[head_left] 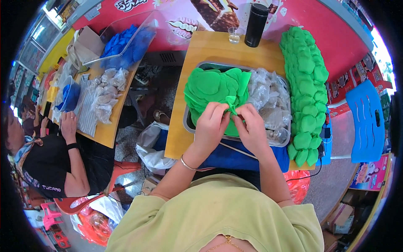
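Note:
My left hand (211, 123) and my right hand (252, 126) meet over a metal tray (186, 123), fingertips pinched together. Between them is a small bright green piece (230, 101) of thin, soft-looking material, bunched where the fingers press it. Just beyond lies a loose heap of flat green rounded pieces (210, 82) filling the tray's left side. Crumpled clear plastic bags (268, 94) with small contents I cannot make out fill its right side. Right of the tray runs a long stack of puffy green bundles (305, 80).
A black flask (256, 25) and a clear cup (234, 35) stand at the table's (178, 145) far end. To the left, another person (50, 164) sits at a second table with a bin of blue pieces (126, 44). A blue chair (365, 122) stands at right.

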Available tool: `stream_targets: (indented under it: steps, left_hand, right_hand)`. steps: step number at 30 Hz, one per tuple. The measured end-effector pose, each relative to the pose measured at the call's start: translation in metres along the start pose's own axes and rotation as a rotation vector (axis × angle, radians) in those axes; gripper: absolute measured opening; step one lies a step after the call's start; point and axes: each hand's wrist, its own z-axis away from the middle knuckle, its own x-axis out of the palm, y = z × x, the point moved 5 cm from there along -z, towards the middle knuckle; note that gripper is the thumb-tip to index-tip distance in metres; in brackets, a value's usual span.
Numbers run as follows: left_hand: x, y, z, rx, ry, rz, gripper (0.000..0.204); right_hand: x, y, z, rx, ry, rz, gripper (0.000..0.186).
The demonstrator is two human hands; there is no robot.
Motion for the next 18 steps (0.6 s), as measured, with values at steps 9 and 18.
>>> stream_targets:
  steps: [9,18]
  left_hand:
    - [0.007,0.012,0.001,0.105,0.011,-0.175,0.016]
    - [0.024,-0.007,0.014,-0.181,-0.231,0.422,0.01]
  right_hand:
    - [0.003,0.012,0.005,0.1,0.164,0.092,0.013]
    - [0.018,0.038,0.016,0.539,0.031,-0.834,0.011]
